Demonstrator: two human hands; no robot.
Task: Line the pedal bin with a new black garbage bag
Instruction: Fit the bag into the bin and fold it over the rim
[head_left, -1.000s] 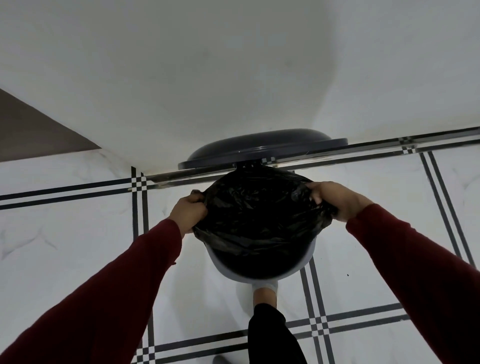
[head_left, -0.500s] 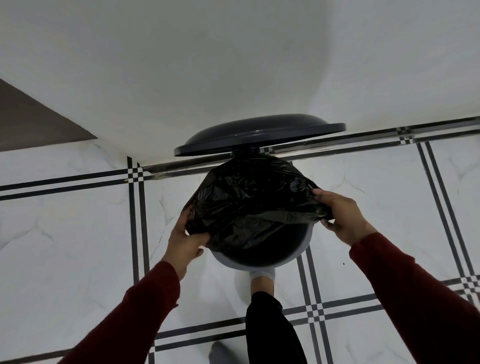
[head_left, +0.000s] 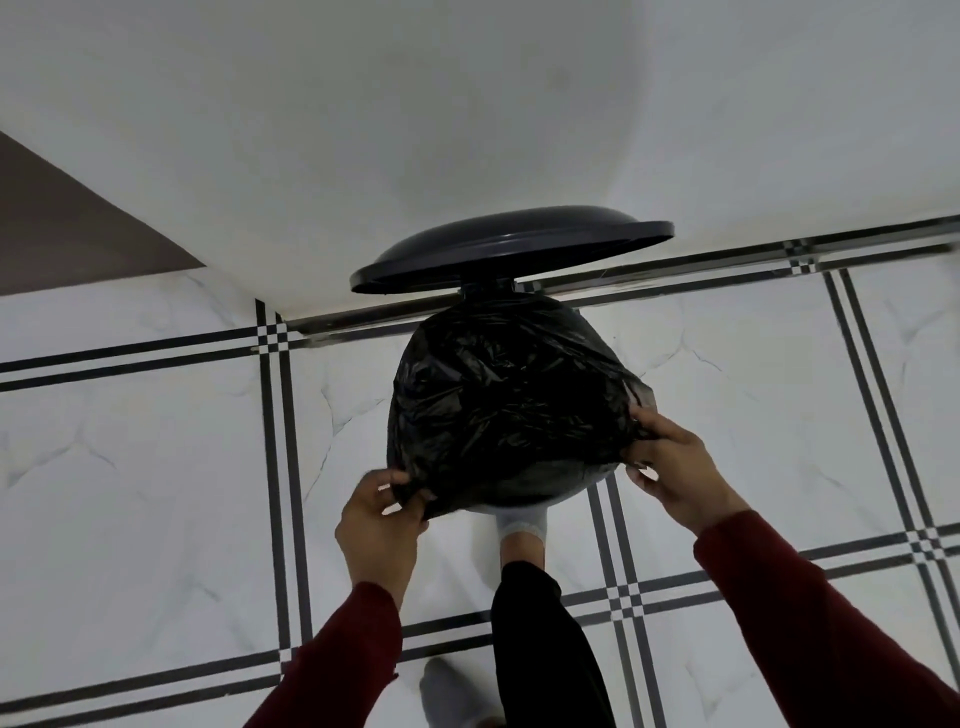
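Note:
A crinkled black garbage bag (head_left: 506, 400) is spread over the top of the pedal bin and hides nearly all of it; only a sliver of the bin's pale rim (head_left: 571, 493) shows at the near side. The dark grey lid (head_left: 511, 249) stands raised behind, against the wall. My left hand (head_left: 379, 519) pinches the bag's near-left edge. My right hand (head_left: 675, 462) grips the bag's edge at the near right. A foot in a white sock (head_left: 522, 535) rests at the bin's front base, where the pedal is hidden.
The bin stands against a white wall (head_left: 467, 130) on white marble floor tiles with black double lines (head_left: 275, 467). A brown surface (head_left: 62, 228) shows at the far left. My other foot in a grey sock (head_left: 447, 696) stands near the bottom edge.
Both hands have slid from the bin's sides toward its near side, drawing the bag edge with them. The bag now covers the opening that showed before.

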